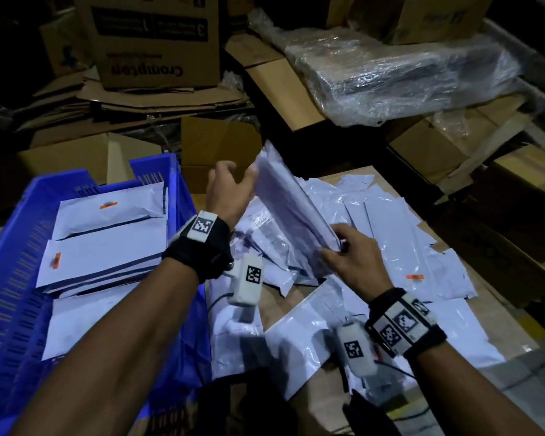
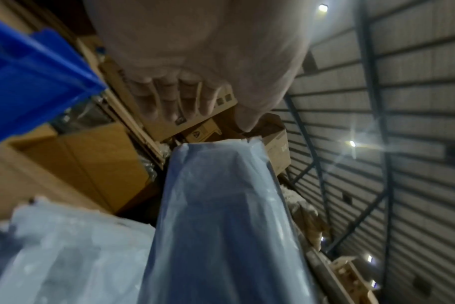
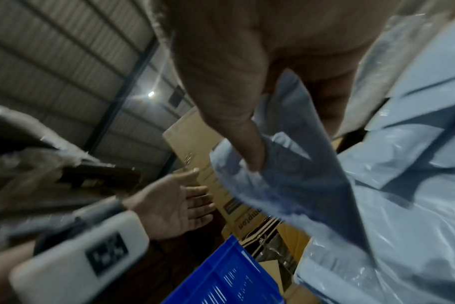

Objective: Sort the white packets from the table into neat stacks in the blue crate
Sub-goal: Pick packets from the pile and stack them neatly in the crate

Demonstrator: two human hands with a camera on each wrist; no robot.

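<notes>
A white packet [image 1: 290,209] stands tilted on edge above the table's pile of loose white packets [image 1: 390,221]. My right hand [image 1: 343,247] pinches its near lower end; the right wrist view shows the thumb [image 3: 247,148] pressed into the packet [image 3: 299,181]. My left hand [image 1: 230,187] is open with fingers spread, its thumb at the packet's upper end. In the left wrist view the straight fingers [image 2: 169,96] hover above the packet [image 2: 221,205]. The blue crate [image 1: 22,234] at left holds several stacked packets [image 1: 107,247].
Cardboard boxes [image 1: 158,42] and flattened cardboard [image 1: 139,102] crowd the back. A plastic-wrapped bundle [image 1: 406,73] lies back right, and a brown box [image 1: 501,256] borders the table on the right. Bare cardboard tabletop [image 1: 296,300] shows between packets.
</notes>
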